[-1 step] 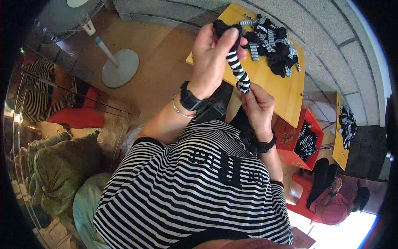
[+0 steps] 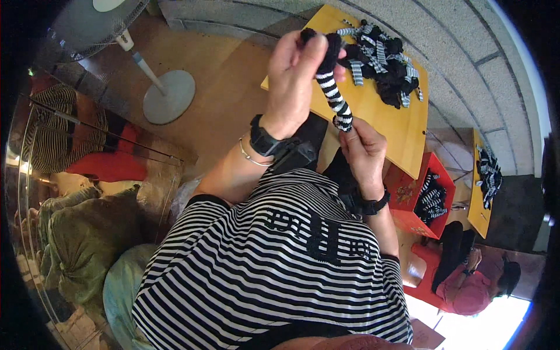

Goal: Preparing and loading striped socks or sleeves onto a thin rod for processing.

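A fan (image 2: 157, 87) stood on its round base on the floor at the left, with stuffed green sacks (image 2: 87, 245) lying below it. The left hand (image 2: 297, 76) was raised, its fingers curled and pinching the black top end of a black-and-white striped sock (image 2: 333, 93), which hung down in the air above the near edge of a yellow table (image 2: 379, 111). Just below, the right hand (image 2: 364, 151) pinched the sock's lower end between thumb and fingertips. A pile of similar socks (image 2: 385, 58) lay on the table's far part. Further right, a red crate (image 2: 420, 198) held more socks.
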A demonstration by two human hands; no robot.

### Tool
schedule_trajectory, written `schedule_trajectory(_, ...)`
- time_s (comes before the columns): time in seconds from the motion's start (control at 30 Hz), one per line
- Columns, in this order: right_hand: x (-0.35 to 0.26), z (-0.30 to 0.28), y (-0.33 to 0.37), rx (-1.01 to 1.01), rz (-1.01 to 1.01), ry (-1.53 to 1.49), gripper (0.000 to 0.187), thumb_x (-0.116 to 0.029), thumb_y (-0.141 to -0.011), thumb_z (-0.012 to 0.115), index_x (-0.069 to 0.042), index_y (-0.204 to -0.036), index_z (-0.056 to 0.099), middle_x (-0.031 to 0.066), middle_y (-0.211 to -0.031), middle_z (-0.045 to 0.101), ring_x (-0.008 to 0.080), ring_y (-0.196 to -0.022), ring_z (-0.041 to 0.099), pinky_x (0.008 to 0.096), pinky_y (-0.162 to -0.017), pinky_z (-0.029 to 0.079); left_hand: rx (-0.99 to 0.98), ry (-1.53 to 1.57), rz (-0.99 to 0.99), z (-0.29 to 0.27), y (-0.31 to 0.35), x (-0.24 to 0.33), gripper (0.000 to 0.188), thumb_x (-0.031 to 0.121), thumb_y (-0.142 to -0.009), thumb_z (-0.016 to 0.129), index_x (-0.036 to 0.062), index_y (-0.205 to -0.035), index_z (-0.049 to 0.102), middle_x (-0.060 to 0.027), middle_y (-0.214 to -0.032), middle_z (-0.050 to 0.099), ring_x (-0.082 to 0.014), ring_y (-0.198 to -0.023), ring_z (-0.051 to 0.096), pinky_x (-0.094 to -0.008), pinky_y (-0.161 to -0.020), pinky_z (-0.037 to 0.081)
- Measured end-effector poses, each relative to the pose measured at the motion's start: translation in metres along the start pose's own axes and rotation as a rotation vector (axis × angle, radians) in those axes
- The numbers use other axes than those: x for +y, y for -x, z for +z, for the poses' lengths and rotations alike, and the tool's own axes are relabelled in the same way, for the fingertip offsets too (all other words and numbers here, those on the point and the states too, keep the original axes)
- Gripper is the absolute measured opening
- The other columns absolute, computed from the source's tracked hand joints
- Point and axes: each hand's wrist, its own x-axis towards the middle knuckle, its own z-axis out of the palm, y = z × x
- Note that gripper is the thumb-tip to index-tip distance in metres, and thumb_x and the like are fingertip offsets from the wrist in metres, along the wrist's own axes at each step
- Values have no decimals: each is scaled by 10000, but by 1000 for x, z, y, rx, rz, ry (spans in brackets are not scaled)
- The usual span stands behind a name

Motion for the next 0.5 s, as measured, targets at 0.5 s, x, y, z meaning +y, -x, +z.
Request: schedule_trajectory(0.5,13,-12,15,-63,158,-337,141,-78,-955,545,6,-966,658,-29,-625,527,28,-473,401,177,-410,306,55,204,73,1,-8,-16,223,218,-971,536,17,-1019,454,-185,-907,657,-257,-772,684,-356,-700,582)
